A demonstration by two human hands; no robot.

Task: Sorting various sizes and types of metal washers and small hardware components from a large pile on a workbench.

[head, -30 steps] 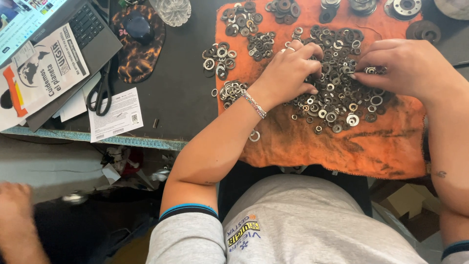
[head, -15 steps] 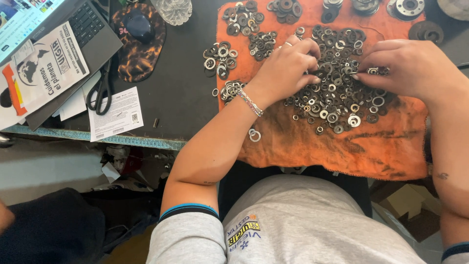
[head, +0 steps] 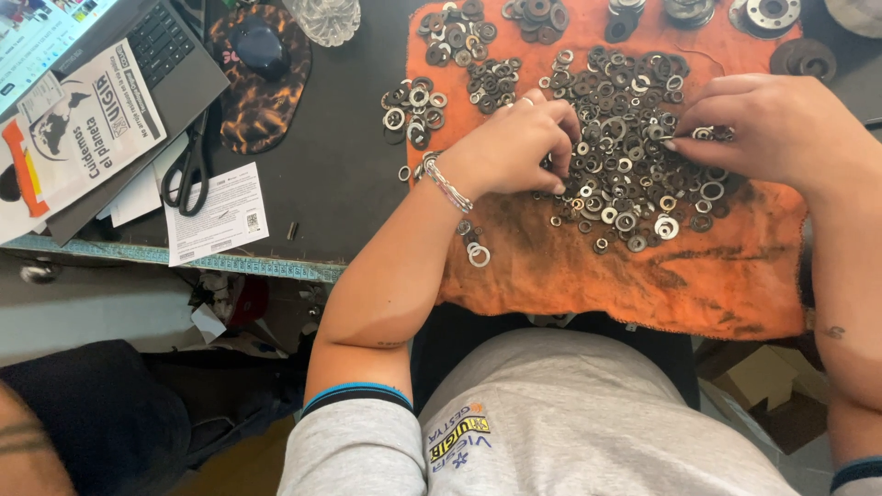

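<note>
- Dark table (head: 349, 165) under everything; near edge just below the paper slip (head: 216, 213), with open floor room beyond it.
- Orange cloth (head: 643, 285) on the right half of the table, near edge hanging over toward the lap. Lies the same as a second ago.
- Bare orange strip along the near side of the cloth: the best free room for sliding things.
- Left side of the table crowded: laptop (head: 165, 55), scissors (head: 188, 165), mouse (head: 260, 46). Little room there.
- Big pile of metal rings (head: 625, 174) in the middle of the cloth, between both hands. About the same size as before, so plenty left to sort.
- Left hand (head: 510, 152) on the left edge of the pile, hardly moved since a second ago. Fingers curled down into the rings, nearly closed; cannot tell if anything is inside them.
- Right hand (head: 781, 124) on the right edge of the pile, about where it was. Thumb and fingertips pinched nearly shut on something small and thin; cannot tell what.
- Small sorted heaps (head: 413, 101) far and left of the pile, unchanged.
- Another person's arm (head: 28, 450) low in the left corner now; gone from view half a second ago. Well apart from the work.
- Two loose rings (head: 476, 253) at the left edge of the cloth, close to the table's near edge. Could roll off.
</note>
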